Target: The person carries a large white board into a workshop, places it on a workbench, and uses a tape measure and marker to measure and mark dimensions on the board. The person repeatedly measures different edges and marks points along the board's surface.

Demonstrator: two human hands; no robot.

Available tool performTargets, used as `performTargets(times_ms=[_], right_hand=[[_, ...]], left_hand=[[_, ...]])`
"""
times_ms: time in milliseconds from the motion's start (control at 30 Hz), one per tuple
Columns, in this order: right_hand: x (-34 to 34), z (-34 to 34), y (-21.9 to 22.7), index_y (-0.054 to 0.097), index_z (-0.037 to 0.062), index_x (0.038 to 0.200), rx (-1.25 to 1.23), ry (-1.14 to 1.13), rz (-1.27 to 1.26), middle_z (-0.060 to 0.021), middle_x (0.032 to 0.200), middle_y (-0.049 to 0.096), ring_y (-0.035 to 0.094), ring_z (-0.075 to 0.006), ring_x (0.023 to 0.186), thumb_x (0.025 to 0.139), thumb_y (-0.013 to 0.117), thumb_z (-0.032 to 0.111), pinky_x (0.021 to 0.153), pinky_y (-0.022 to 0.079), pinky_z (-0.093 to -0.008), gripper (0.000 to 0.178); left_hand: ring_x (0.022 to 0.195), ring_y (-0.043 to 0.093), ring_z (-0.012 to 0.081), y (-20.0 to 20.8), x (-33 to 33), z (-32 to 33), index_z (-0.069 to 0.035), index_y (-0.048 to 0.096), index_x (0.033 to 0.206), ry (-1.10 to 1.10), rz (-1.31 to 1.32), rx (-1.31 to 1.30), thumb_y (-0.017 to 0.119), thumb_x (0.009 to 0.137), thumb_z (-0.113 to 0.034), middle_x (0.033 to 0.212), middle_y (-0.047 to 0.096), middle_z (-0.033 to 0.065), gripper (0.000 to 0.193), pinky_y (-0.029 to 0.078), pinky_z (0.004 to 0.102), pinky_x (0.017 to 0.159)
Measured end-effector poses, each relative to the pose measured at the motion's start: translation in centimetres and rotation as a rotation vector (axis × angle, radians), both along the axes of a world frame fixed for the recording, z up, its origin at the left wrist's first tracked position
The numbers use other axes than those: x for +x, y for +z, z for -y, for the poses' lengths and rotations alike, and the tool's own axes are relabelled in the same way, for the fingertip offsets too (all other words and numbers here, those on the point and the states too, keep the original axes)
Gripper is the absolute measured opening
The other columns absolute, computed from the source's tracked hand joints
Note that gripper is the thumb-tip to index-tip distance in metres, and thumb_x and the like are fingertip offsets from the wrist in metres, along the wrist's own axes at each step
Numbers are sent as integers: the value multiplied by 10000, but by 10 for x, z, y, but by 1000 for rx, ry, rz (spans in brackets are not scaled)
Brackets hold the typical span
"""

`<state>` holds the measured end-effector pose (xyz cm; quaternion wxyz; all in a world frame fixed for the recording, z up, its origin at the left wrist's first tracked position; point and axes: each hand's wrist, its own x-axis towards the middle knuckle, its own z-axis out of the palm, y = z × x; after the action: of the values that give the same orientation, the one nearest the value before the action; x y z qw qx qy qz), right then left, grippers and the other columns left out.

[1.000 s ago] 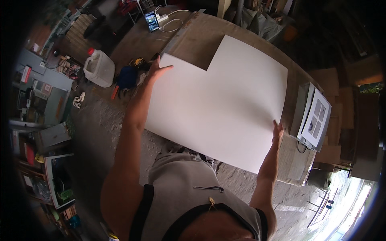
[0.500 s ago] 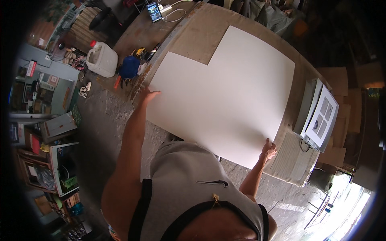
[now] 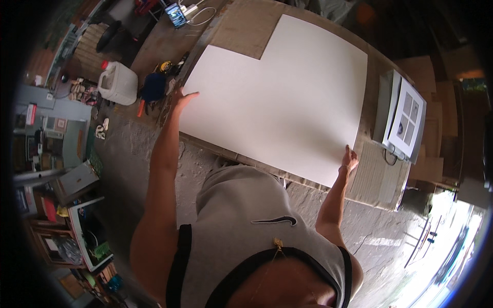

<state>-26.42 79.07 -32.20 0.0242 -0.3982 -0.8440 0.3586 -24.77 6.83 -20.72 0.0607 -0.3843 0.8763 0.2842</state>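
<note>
Brown tabletop, notched white sheet

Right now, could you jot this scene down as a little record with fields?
In view: large white sheet, notched at its far left corner
Left hand: at its left edge, thumb stretched over it
Right hand: holding its right edge
Under sheet: brown, cardboard-like table covering
Right of sheet: flat grey stack topped by a white page
Far left: whitish plastic jug with red cap

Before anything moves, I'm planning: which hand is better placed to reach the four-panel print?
Likely the right hand: it's nearer the print; the left hand is at the left edge of the white sheet.
</note>
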Motion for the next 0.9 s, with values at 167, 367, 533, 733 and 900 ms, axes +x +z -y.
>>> performTargets(times_ms=[167,367,533,733,900], right_hand=[[9,53,30,585,139,1244,127,92,78,-195,1288,451,445,-360,1209,703,716,541,1010,383,-458,687],[29,57,43,563,128,1235,338,73,170,-199,1272,451,430,-370,1199,675,705,600,982,371,-485,746],[27,73,41,491,121,1291,366,76,189,-180,1297,425,346,-374,1240,631,733,598,1014,299,-506,849],[28,64,53,473,189,1333,324,67,278,-151,1366,396,312,-351,1290,649,705,633,1047,283,-498,848],[30,54,45,476,204,1327,371,142,316,-131,1351,419,361,-361,1264,613,680,711,988,355,-537,900]], left_hand=[[1277,415,336,-67,45,42,-49,419,1361,47,-23,-29,810,608,-474,1400,406,209,949,378,424,1030],[1201,477,288,-48,29,19,-32,384,1376,-81,-44,241,805,674,-369,1327,480,162,886,402,393,980],[1188,490,283,-105,33,51,-46,408,1361,-66,-29,39,815,655,-389,1321,492,157,885,407,391,971],[1235,444,324,-86,21,26,-134,428,1363,-160,154,-143,856,547,-451,1348,460,163,974,396,428,1005],[1297,354,339,-89,32,25,-185,420,1364,-201,162,-190,881,473,-480,1400,384,143,1045,341,452,1058]])
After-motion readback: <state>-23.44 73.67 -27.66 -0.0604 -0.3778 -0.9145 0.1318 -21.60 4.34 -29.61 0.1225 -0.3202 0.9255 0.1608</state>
